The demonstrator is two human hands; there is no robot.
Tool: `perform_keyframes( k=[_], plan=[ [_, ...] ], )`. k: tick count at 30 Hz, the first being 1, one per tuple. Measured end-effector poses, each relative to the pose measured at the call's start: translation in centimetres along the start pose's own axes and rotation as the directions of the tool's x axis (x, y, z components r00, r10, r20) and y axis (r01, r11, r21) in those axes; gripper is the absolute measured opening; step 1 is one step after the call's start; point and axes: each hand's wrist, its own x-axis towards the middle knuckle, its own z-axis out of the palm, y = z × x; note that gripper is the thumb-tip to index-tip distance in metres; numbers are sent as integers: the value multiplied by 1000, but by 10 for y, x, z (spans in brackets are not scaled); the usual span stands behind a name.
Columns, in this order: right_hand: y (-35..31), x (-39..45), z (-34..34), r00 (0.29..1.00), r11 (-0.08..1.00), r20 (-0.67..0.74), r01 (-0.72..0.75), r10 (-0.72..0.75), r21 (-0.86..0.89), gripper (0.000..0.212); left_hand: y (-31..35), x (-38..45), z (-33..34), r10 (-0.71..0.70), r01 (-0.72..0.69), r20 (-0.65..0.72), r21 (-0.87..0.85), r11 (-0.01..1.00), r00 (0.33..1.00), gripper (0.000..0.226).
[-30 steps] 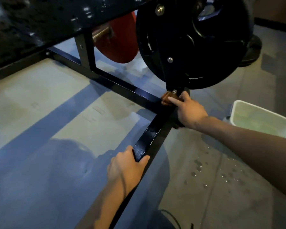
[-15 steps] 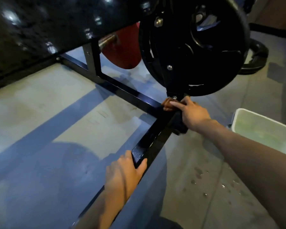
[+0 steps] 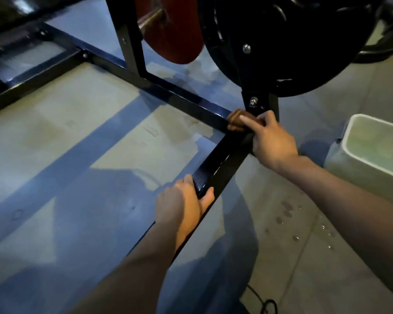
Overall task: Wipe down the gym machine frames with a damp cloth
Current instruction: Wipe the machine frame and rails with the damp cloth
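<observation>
Right now I am working the brown cloth (image 3: 235, 120) into the corner where the black frame's floor bars (image 3: 213, 168) meet, just under the upright that carries the big black weight plate (image 3: 288, 41). My right hand (image 3: 273, 141) is pinching the bunched cloth with curled fingers, index stretched along its top, pressing it onto the cross bar. My left hand (image 3: 184, 205) is gripping the near bar, thumb over one edge and fingers over the other, bracing me. That near bar is shining wet, so I judge it done; the long cross bar, the uprights and the far rails look unwiped. A white bucket (image 3: 372, 159) is standing by my right forearm, water drops (image 3: 288, 214) spotting the concrete floor (image 3: 77, 132) beside it.
</observation>
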Motion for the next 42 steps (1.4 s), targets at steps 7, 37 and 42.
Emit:
perform_keyframes(
  k=[7, 37, 42],
  plan=[
    [-69, -66, 3, 998, 998, 21, 61, -61, 16, 57, -16, -30, -1, 66, -72, -134, -40, 997, 989, 60],
    [-170, -154, -18, 959, 972, 220, 209, -181, -111, 58, -217, -193, -19, -148, 161, 361, -8, 987, 921, 58],
    [-212, -192, -10, 928, 962, 260, 245, -268, 117, 61, -219, -192, -20, -136, 151, 351, -16, 988, 927, 62]
  ],
)
